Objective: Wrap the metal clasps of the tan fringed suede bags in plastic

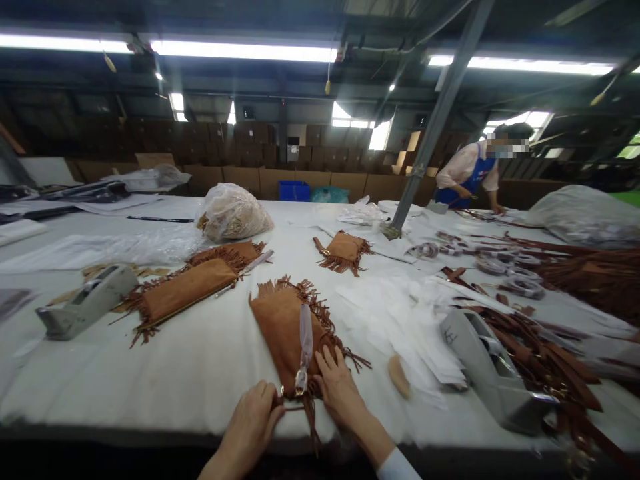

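Note:
A brown suede bag with fringed edges (275, 327) lies flat on the white table in front of me. My left hand (253, 417) is closed at its near left corner, fingertips pinched by a small metal ring, with a thin brown strip running out to the right. Stretched out, the fingers of my right hand (340, 387) rest on the bag's near right side. Between the hands, a metal buckle (301, 381) is joined to a strap piece wrapped in pale film (305, 333). Fringe strands hang toward the table's front edge.
More fringed bags (190, 287) lie left, and a smaller one (345, 250) lies farther back. Tape dispensers stand at left (87, 300) and right (495, 367). Brown straps (565, 360) and white sheets (405, 327) cover the right side. A metal post (435, 120) rises behind; a co-worker (473, 170) stands beyond.

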The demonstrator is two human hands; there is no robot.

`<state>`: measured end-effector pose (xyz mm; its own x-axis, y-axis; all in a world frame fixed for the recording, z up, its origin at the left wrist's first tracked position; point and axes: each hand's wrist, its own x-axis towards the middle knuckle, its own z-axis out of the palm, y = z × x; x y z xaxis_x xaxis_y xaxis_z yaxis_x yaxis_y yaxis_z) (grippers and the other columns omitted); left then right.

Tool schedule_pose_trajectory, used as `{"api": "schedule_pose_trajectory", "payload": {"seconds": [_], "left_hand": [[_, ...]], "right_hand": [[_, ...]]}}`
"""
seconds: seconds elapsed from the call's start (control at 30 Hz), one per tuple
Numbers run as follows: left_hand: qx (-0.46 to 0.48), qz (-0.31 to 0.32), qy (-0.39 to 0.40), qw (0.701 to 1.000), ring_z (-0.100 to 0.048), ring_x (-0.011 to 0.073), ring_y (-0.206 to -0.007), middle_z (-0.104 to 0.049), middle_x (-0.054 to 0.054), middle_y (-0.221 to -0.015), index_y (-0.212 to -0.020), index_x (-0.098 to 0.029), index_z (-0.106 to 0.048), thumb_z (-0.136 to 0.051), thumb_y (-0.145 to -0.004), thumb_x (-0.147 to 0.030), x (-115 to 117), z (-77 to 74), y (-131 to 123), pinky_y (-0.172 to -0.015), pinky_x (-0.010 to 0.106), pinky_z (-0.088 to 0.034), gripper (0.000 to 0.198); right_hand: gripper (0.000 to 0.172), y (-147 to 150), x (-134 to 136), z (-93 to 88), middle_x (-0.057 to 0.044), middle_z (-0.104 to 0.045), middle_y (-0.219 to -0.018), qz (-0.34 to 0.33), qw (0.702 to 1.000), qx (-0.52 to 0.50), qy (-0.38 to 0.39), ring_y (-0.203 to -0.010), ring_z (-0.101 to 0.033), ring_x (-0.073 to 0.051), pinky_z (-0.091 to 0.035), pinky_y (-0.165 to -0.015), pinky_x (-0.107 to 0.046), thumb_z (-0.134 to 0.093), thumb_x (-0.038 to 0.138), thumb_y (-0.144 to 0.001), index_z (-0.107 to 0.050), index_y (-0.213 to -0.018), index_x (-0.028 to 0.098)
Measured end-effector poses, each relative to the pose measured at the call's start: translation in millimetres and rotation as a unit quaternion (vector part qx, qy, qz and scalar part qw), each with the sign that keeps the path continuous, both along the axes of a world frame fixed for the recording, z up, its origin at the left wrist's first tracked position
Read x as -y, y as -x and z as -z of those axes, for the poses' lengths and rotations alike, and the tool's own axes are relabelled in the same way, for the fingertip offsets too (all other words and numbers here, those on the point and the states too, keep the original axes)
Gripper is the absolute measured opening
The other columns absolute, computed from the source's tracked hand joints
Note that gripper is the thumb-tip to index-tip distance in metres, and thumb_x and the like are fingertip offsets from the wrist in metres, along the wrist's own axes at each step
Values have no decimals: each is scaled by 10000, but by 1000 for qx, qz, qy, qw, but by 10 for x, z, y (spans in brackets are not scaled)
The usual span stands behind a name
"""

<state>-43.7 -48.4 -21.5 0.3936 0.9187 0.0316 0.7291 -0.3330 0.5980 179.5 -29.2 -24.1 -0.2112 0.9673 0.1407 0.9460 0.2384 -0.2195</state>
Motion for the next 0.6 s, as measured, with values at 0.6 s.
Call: {"api": "schedule_pose_trajectory", "payload": {"seconds": [0.6], "left_hand": [[565,-117,421,700,-544,109,-485,-598,-8,-533,-625,-139,-570,-821,-561,-424,337,17,-662,-490,192,-369,386]], "right_hand": [[405,241,915,138,-128,-605,-1062,-71,937,-288,-184,-965,-601,-236,-534,-806,-344,-517,312,-867,-520,-1254,195]]}}
